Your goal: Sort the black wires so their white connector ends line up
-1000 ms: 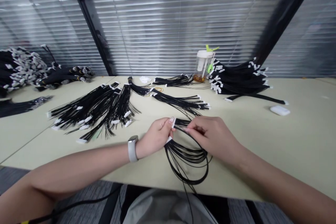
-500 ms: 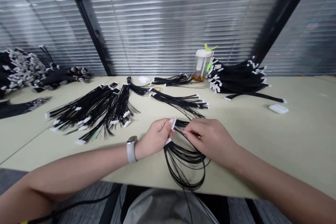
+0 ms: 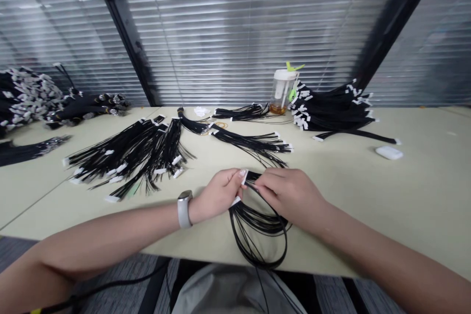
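My left hand (image 3: 221,190), with a grey band on its wrist, pinches the white connectors of a black wire harness. One white connector (image 3: 245,177) shows at the thumb tip, and a second connector (image 3: 236,201) sits just below it. From them the black wires (image 3: 257,218) loop down to the table's front edge, and a few loose ends hang over it. Close to the upper connector, my right hand (image 3: 290,191) is closed on some of the wires; its fingertips are partly hidden.
Several wire bundles with white connectors (image 3: 128,157) lie to the left, and others (image 3: 253,142) ahead. A cup with amber liquid (image 3: 278,93) stands at the back beside a pile of black cables (image 3: 331,108). A small white case (image 3: 389,152) lies right.
My right hand has shifted slightly at the wires near the upper connector, and the wire loop hangs a little differently. My left hand keeps its hold, slightly lower.
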`<state>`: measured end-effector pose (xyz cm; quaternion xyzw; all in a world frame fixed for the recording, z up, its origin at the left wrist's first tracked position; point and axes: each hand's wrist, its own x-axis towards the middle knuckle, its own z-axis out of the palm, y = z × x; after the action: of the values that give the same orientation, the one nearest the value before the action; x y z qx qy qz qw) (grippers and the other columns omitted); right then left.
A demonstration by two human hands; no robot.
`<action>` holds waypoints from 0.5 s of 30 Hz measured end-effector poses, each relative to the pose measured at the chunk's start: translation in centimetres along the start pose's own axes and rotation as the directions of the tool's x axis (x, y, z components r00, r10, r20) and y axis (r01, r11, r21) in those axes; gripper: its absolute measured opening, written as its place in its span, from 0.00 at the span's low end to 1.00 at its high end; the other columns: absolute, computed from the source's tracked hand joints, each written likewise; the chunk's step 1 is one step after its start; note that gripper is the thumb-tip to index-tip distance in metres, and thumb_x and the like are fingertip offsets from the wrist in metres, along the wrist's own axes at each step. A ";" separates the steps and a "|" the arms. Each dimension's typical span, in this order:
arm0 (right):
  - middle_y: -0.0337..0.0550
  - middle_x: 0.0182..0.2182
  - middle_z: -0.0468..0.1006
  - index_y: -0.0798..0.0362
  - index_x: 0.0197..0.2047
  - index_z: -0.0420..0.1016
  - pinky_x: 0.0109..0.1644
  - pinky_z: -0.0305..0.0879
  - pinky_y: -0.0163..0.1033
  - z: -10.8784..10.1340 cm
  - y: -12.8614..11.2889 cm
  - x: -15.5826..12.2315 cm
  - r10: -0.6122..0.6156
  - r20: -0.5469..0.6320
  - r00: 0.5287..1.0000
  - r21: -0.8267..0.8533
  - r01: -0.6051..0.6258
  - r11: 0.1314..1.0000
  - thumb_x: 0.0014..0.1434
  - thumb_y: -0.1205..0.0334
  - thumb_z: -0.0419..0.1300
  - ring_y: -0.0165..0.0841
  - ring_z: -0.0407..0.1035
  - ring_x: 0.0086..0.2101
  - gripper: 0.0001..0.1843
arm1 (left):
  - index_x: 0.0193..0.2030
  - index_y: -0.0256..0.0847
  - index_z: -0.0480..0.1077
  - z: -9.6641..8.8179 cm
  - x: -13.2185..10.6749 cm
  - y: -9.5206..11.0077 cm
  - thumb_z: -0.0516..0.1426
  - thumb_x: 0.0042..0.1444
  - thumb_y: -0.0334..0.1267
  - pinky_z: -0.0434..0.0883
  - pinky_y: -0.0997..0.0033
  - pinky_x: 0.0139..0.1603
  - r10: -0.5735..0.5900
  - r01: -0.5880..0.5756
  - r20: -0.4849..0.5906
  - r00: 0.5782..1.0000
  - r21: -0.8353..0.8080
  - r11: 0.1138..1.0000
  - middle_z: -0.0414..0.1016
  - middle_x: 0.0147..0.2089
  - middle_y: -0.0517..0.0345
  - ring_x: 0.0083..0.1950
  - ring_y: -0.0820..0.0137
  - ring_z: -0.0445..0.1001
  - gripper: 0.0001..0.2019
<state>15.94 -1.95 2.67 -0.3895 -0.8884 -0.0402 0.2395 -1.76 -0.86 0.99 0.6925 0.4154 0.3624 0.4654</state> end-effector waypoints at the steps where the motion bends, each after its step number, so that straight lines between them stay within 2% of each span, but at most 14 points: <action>1: 0.39 0.23 0.72 0.54 0.28 0.72 0.31 0.54 0.32 0.1 0.0 0.0 -0.002 0.001 1.000 -0.005 0.002 1.000 0.58 0.66 0.50 0.27 0.65 0.26 0.12 | 0.21 0.36 0.61 0.0 0.0 0.0 0.45 0.57 0.50 0.57 0.77 0.24 0.003 -0.003 0.006 1.000 0.004 1.000 0.60 0.19 0.64 0.21 0.78 0.56 0.21; 6: 0.39 0.25 0.72 0.54 0.29 0.72 0.32 0.55 0.32 0.4 0.1 0.1 0.010 0.030 1.000 -0.008 -0.009 1.000 0.59 0.66 0.49 0.28 0.65 0.28 0.12 | 0.21 0.36 0.61 0.0 0.1 -0.1 0.45 0.58 0.49 0.57 0.77 0.24 0.002 -0.002 0.006 1.000 0.026 1.000 0.60 0.18 0.64 0.21 0.78 0.56 0.21; 10: 0.41 0.28 0.71 0.55 0.31 0.70 0.33 0.56 0.33 0.1 0.1 0.4 0.096 0.088 0.991 0.001 -0.096 0.995 0.57 0.65 0.51 0.29 0.65 0.29 0.08 | 0.21 0.36 0.61 0.2 0.0 0.1 0.43 0.59 0.47 0.58 0.77 0.25 0.017 -0.016 -0.025 1.000 0.048 0.999 0.58 0.18 0.65 0.21 0.78 0.56 0.21; 12: 0.41 0.30 0.71 0.55 0.33 0.69 0.32 0.55 0.33 -0.4 0.0 0.3 0.123 0.054 0.991 -0.009 -0.122 0.992 0.55 0.64 0.54 0.30 0.65 0.30 0.05 | 0.21 0.37 0.60 0.3 -0.1 0.2 0.44 0.59 0.47 0.59 0.77 0.27 0.047 -0.044 -0.036 0.998 0.083 0.996 0.59 0.19 0.65 0.22 0.77 0.58 0.20; 15: 0.41 0.29 0.70 0.54 0.31 0.68 0.29 0.53 0.33 -1.7 -0.4 -0.1 0.138 -0.038 0.990 -0.063 -0.140 0.988 0.52 0.60 0.57 0.31 0.63 0.30 0.06 | 0.20 0.37 0.59 0.2 0.0 0.2 0.45 0.58 0.46 0.60 0.76 0.28 0.053 -0.042 -0.082 0.995 0.129 0.991 0.59 0.19 0.64 0.23 0.77 0.59 0.20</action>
<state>16.39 -2.70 4.14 -0.4573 -0.8532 -0.0592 0.2439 -1.54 -0.98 1.13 0.7144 0.4404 0.3755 0.3933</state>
